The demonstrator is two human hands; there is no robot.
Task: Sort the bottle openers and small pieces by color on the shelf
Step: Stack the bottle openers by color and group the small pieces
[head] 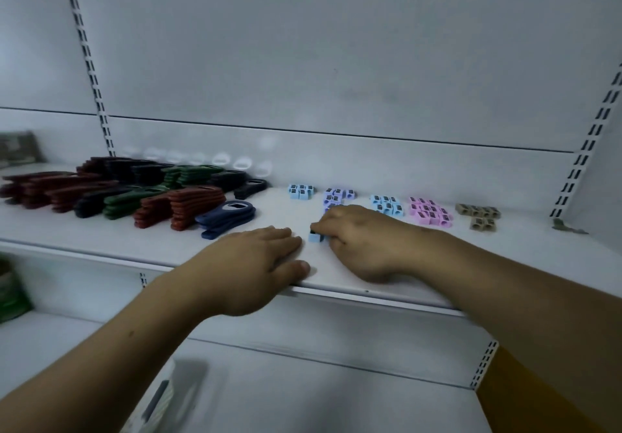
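Right hand [350, 240] pinches one light blue piece [315, 237] with its fingertips, at or just above the shelf [505, 264] near the front edge; I can't tell if it touches. Left hand [259, 257] lies flat on the shelf lip just left of it, fingers together, holding nothing. Risks I flag: there are two light blue piles, the far-left pile [300, 192] and another [387, 205] right of the purple pile [336, 197], so the piece may land in either and blue stays split. The purple pile sits just behind the right knuckles, and a careless lift could scatter it. The piece is small and the pinch looks shallow, so it could slip over the edge to the lower shelf [303, 382]. The blue bottle openers [225, 217] are near the left hand and easy to nudge.
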